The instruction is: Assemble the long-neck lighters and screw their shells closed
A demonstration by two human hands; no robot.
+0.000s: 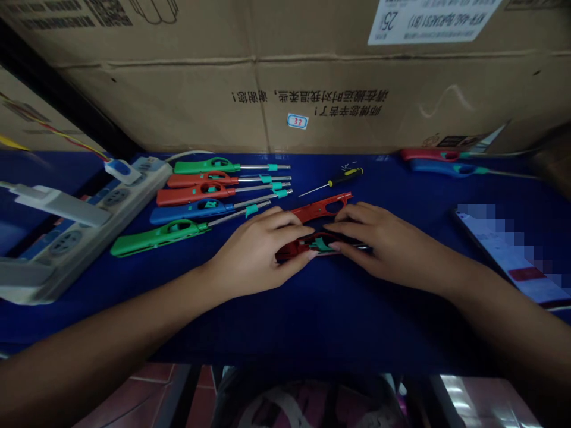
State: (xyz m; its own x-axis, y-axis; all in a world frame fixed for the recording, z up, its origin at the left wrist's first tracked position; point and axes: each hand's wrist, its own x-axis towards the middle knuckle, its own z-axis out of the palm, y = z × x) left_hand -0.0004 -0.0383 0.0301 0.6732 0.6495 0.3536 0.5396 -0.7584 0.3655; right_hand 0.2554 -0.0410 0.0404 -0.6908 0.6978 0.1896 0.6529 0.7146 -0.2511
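Observation:
An opened red gas lighter (pixel 289 249) lies between my hands, its green trigger part (pixel 319 244) and some metal showing inside. My left hand (pixel 263 249) is closed around its handle end, thumb and fingers on either edge. With bent fingers, my right hand (pixel 370 238) grips the lighter near the trigger and the start of the metal tube. Just behind them rests a loose red casing half (pixel 319 208) with an oval finger hole. A screwdriver (pixel 343 178) with a black and yellow handle lies beyond that. The lighter's inside is partly hidden by my fingers.
Several assembled lighters (pixel 196 208) lie in a row at left, beside a power strip (pixel 111 208) with plugs. Red and blue lighters (pixel 439 163) lie at back right. A phone (pixel 513 252) sits at right. A cardboard box (pixel 178 101) stands behind the blue tabletop (pixel 312 327).

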